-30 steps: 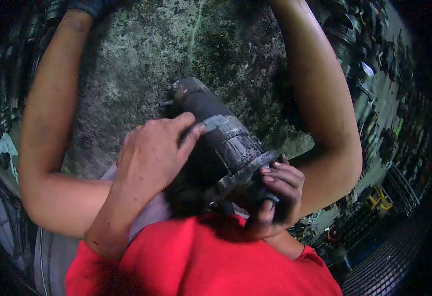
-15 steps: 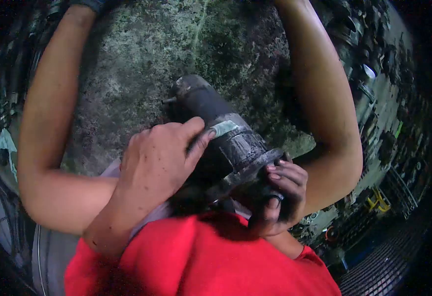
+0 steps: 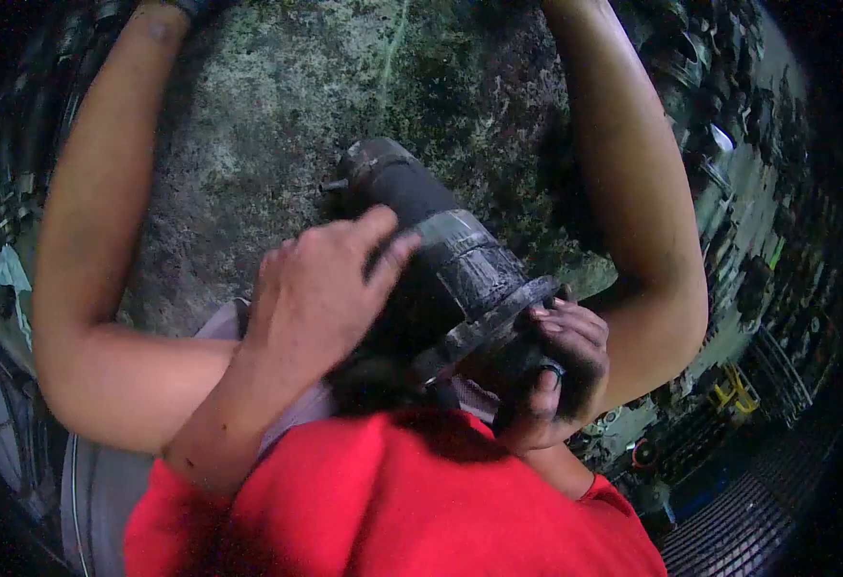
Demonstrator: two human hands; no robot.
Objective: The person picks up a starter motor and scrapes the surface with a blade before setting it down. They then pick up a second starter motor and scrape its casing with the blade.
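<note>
A dark, worn cylindrical metal part (image 3: 484, 271) with a wide flange lies slanted between my bent legs. A small stud sticks out near its far end. My right hand (image 3: 570, 361), with blackened fingers, is closed around the near end behind the flange. My left hand (image 3: 325, 279) is at the cylinder's left side, its fingertips blurred by motion. Thumb and forefinger appear to pinch the end of a pale grey-green strip (image 3: 448, 229), which lies across the cylinder's upper surface. The strip's material cannot be made out.
Stained concrete floor (image 3: 258, 125) spreads beyond the part. Dark scrap metal parts (image 3: 729, 183) crowd the right side. A yellow object (image 3: 735, 389) and a dark grating (image 3: 743, 524) are at lower right. A whitish cloth (image 3: 5, 279) hangs at the left.
My left hand has shifted slightly up along the cylinder, with the pale strip. The part has tilted a little, and my right hand has moved slightly right with it.
</note>
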